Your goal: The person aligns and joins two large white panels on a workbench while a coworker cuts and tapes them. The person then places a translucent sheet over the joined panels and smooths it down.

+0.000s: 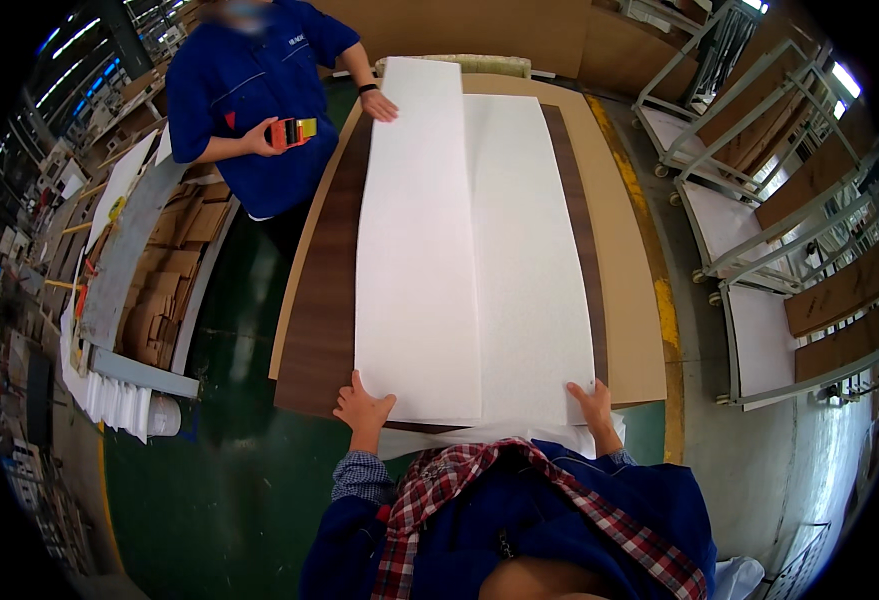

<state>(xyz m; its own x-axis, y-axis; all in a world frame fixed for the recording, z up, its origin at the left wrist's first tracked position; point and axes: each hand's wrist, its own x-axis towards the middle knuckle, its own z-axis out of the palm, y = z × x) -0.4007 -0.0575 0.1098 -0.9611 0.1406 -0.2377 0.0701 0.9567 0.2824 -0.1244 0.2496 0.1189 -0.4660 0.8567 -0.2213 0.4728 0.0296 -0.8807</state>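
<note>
White foam sheets (469, 240) cover a dark wood panel (324, 300) on brown cardboard (627, 300), with green floor (229, 420) open on the left. The left hand (362, 408) and right hand (593, 402) lie flat, fingers spread, pressing the sheets' near edge. A co-worker's hand (379, 104) touches the far end.

Both hands, left (363, 408) and right (593, 402), rest flat, fingers spread.

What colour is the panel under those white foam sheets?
Dark brown wood grain panel, seen in the head view.
</note>
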